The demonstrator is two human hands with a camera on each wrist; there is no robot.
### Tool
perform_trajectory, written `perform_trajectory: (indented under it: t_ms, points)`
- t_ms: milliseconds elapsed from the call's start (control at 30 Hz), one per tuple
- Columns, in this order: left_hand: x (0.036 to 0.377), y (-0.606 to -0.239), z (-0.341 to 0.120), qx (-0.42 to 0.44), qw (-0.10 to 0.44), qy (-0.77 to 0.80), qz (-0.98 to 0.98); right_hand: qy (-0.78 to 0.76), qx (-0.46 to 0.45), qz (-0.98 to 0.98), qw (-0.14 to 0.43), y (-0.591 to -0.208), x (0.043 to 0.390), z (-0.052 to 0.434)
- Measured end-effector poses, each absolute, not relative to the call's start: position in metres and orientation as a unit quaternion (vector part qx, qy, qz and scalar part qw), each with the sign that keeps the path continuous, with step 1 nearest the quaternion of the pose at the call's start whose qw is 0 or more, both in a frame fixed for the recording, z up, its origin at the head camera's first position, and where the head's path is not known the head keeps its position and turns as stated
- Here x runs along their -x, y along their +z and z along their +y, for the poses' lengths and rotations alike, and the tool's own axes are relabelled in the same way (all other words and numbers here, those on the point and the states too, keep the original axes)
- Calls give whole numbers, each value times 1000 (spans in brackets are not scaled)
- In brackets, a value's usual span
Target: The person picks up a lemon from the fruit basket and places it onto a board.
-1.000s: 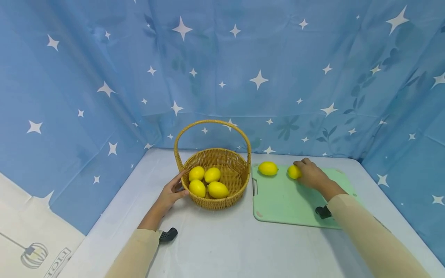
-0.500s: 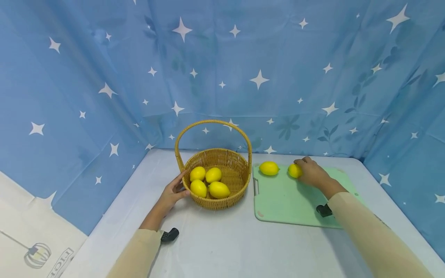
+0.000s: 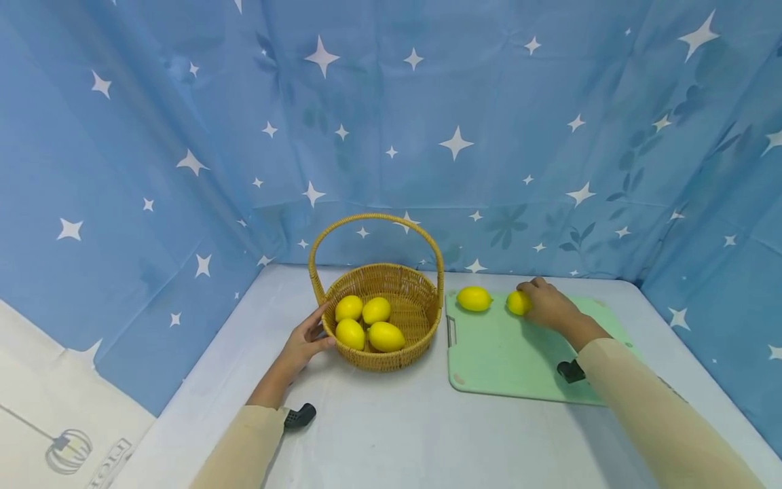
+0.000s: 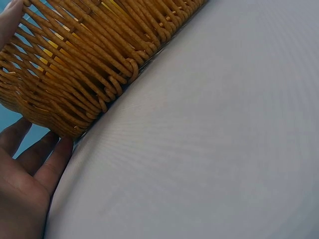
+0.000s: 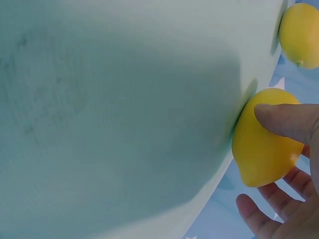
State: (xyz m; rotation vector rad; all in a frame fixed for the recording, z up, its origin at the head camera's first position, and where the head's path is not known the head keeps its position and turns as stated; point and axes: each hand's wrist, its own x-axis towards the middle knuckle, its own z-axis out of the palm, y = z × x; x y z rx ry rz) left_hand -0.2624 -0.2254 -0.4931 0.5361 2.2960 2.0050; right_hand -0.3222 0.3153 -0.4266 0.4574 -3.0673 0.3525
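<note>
Left arm [image 3: 244, 441] and right arm [image 3: 654, 414] reach forward, left fingers [image 4: 56, 162] spread, right fingers [image 5: 253, 213] curved.

The left sleeve [image 3: 235, 451], at seven o'clock, and right sleeve [image 3: 654, 407], at four, are plain beige. A bent black gadget [image 3: 300, 416] with small dots juts from the left one toward three o'clock; a second black gadget [image 3: 571, 371] juts from the right toward nine.

A blue curtain [image 3: 385, 88] with white stars [image 3: 456, 143] hangs behind and beside the pale surface [image 3: 379, 441]; cream cloth [image 3: 30, 370], lower left, bears a round drawing [image 3: 69, 451].
</note>
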Motion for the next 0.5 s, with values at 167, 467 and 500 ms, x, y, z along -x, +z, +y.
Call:
perform_trajectory:
  t_ms: [167, 467, 500]
  points:
    - [259, -485, -222, -173, 31, 654, 736, 105, -155, -982, 13, -423, 323, 317]
    - [262, -492, -223, -170, 22, 651, 740, 109, -149, -983, 4, -423, 321, 319]
    - [262, -492, -223, -171, 23, 651, 739, 111, -146, -983, 1, -423, 321, 319]
